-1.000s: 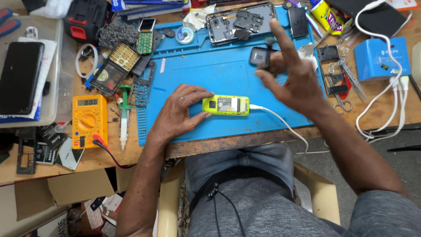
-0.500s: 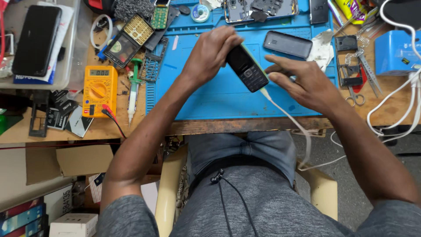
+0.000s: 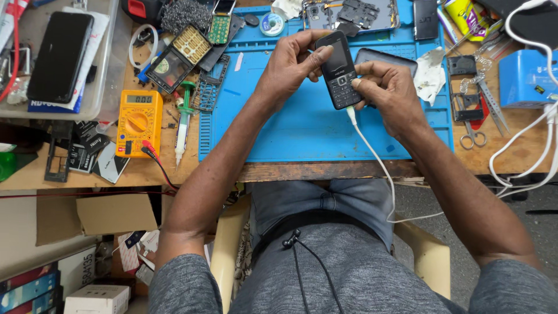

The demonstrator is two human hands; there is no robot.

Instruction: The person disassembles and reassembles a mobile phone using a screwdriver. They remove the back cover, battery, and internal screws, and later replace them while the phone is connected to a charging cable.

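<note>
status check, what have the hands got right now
Left hand and right hand both grip the black keypad phone above the blue mat. White cable plugged into its bottom end. Nothing in the way.

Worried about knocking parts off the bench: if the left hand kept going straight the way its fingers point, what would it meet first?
The left hand points up-right across the black keypad phone it grips. Beyond that, probably the opened phone body at the blue mat's far edge; depth is unclear.

The right hand [image 3: 388, 90] hides most of a second dark phone [image 3: 386, 56] at two o'clock from the keypad phone [image 3: 339, 70]. The opened device [image 3: 349, 13] at twelve o'clock is cut by the top edge; the multimeter [image 3: 139, 122] readout is too small to tell.
</note>
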